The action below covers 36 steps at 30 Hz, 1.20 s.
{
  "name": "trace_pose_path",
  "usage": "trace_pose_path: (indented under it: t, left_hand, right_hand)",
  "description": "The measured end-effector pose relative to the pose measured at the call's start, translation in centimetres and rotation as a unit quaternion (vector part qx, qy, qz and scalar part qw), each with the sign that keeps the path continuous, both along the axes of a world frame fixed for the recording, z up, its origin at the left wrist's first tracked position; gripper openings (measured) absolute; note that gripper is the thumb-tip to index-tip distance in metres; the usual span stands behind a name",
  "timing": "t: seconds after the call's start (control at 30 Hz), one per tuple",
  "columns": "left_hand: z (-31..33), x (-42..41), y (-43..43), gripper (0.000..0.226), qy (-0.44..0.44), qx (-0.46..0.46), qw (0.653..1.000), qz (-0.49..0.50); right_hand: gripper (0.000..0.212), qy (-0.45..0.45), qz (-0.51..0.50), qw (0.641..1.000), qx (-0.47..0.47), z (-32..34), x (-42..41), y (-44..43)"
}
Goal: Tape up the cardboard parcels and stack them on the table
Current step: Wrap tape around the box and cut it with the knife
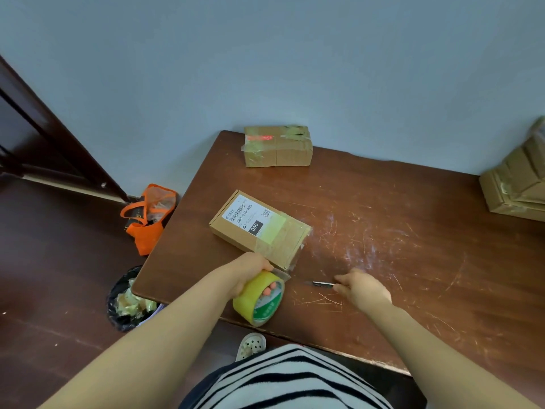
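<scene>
Wearing clear tape (283,243), white-labelled parcel (236,237)

Near parcel (259,228): a flat brown box lying slanted on the bench (413,261). It has a white label on top and shiny tape over its near end.
Tape roll (259,299): yellow, up on its edge in my left hand (250,270). My fingers (272,286) poke through its hole, and a short strip reaches the near parcel.
Small knife (323,283): flat on the bench. My right hand (364,289) pinches its end.
Far parcel (278,147): brown and taped, by the wall.
Pile of parcels (519,184): brown boxes at the right edge.
</scene>
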<state>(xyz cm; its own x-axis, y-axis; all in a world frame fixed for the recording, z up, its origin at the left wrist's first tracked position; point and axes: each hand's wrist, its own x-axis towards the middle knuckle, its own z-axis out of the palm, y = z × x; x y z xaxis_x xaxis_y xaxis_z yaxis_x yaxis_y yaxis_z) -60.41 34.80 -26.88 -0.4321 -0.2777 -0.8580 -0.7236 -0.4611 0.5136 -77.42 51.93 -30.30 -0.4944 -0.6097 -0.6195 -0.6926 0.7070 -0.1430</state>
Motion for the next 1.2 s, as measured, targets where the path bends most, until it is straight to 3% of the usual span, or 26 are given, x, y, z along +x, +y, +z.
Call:
trace_pose_path:
  t: [0.1,0.17,0.2,0.27,0.33,0.47,0.7,0.8,0.9,1.0,1.03,1.2]
  left_hand:
    - [0.6,-0.2,0.2,0.024,0.021,0.007,0.999,-0.044]
    - [1.0,-0.7,0.3,0.017,0.072,0.007,0.996,-0.046]
    - [1.2,-0.9,0.4,0.012,0.102,0.006,0.994,-0.041]
    - [1.6,-1.5,0.6,0.01,0.156,0.0,0.987,-0.031]
    - [2.0,-2.2,0.9,0.01,0.188,-0.015,0.981,-0.033]
    - [2.5,-3.4,1.2,0.011,0.21,-0.05,0.976,-0.022]
    - [3.5,-6.5,1.9,0.017,0.225,-0.112,0.967,-0.049]
    - [3.8,-7.9,1.8,0.018,0.212,-0.144,0.965,-0.06]
    - [4.4,-9.0,1.9,0.027,0.221,-0.134,0.965,-0.048]
    - [5.0,-9.9,1.3,0.078,0.222,-0.113,0.966,-0.062]
    - [5.3,-10.3,1.1,0.082,0.225,-0.113,0.966,-0.067]
    - [6.9,-12.0,0.5,0.046,0.236,-0.147,0.958,-0.062]
  right_hand:
    - [0.04,0.035,-0.015,0.997,-0.07,0.1,-0.2,-0.4]
    - [0.036,-0.043,-0.103,0.98,-0.166,1.1,0.6,-1.2]
    - [0.041,-0.141,-0.187,0.953,-0.192,1.7,1.2,-1.7]
    - [0.055,-0.326,-0.319,0.865,-0.206,2.9,2.1,-2.6]
    - [0.057,-0.392,-0.356,0.815,-0.236,3.7,2.5,-3.0]
    - [0.014,-0.333,-0.365,0.781,-0.382,4.2,2.6,-3.3]
    - [0.004,-0.265,-0.4,0.721,-0.5,6.4,1.2,-4.3]
    - [0.005,-0.261,-0.395,0.716,-0.512,7.4,0.2,-4.4]
    - [0.005,-0.238,-0.373,0.739,-0.508,8.2,-0.8,-4.4]
    - [0.004,-0.238,-0.363,0.742,-0.511,9.1,-1.8,-4.5]
    - [0.004,-0.233,-0.358,0.747,-0.51,9.2,-2.1,-4.5]
    - [0.008,-0.199,-0.334,0.759,-0.522,10.4,-3.5,-5.0]
